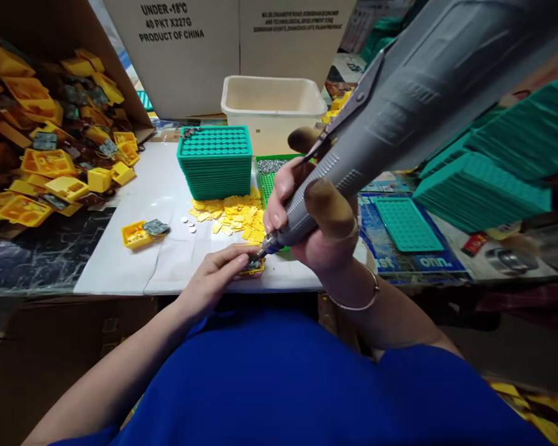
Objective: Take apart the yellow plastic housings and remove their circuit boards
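Note:
My right hand (318, 248) is wrapped round a grey electric screwdriver (381, 118), which slants down to the left. Brown covers sit on two of its fingers. The screwdriver's bit meets a small yellow plastic case (257, 271) with a dark circuit board in it, low on the white work surface. My left hand (218, 266) holds this case from the left, its fingers hiding much of it. Further left lies another yellow case (136, 235), with a circuit board (156, 227) hanging over its edge. Small white discs (191, 227) and a pile of flat yellow pieces (235, 218) lie beyond my hands.
Stacked green trays (214, 164) stand behind the yellow pieces, beside a green basket of screws (272, 166). A cream tub (274, 114) is at the back. A carton of yellow cases (49, 162) fills the left. More green trays (488, 179) lean at right.

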